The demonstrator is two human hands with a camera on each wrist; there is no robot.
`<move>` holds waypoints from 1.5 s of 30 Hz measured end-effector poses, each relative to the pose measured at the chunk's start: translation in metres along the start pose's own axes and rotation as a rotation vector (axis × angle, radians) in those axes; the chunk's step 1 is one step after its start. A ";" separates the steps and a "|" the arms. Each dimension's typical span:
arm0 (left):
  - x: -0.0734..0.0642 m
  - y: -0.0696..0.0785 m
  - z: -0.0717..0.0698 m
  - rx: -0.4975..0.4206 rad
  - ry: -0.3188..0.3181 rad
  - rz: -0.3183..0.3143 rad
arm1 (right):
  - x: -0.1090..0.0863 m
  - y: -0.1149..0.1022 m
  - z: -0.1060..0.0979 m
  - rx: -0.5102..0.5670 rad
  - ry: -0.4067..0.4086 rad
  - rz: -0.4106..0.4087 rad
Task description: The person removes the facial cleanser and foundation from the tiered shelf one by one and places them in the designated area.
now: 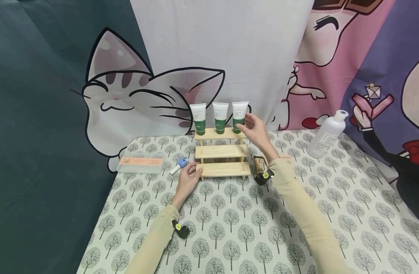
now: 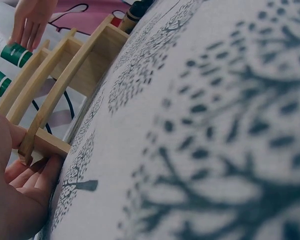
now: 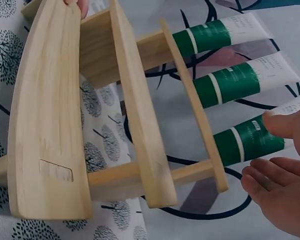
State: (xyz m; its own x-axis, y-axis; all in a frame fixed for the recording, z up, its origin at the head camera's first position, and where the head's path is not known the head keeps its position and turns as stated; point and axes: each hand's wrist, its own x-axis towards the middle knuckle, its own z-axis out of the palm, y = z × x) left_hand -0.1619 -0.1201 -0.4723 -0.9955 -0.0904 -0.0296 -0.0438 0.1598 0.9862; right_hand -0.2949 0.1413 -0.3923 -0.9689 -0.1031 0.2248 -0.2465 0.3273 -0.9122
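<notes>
Left hand (image 1: 190, 178) pinches the pale wooden three-step rack (image 1: 223, 151); right hand (image 1: 257, 132), fingers parted, perhaps touches the rightmost white-and-green plastic tube (image 1: 239, 110), likely light, squeezable, best gripped low.

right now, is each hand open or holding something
Left hand: holding the three-tier wooden stand by the bottom shelf's left end.
Right hand: open, at the rightmost green-and-white squeeze tube; contact can't be told.
</notes>
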 end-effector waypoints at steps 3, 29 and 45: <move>0.000 0.000 0.001 0.001 0.002 -0.002 | 0.003 0.003 0.004 0.022 0.003 0.017; 0.024 -0.039 0.006 0.016 0.013 -0.009 | 0.006 0.015 -0.014 -0.058 0.107 -0.011; 0.024 -0.043 0.004 0.005 0.045 -0.013 | 0.000 0.048 -0.038 -0.183 0.169 0.092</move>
State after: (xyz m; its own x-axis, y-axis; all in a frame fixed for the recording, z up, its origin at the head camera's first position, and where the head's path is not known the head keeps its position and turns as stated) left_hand -0.1838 -0.1255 -0.5164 -0.9900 -0.1365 -0.0354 -0.0577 0.1631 0.9849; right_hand -0.3073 0.1923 -0.4229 -0.9733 0.0883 0.2121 -0.1421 0.4943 -0.8576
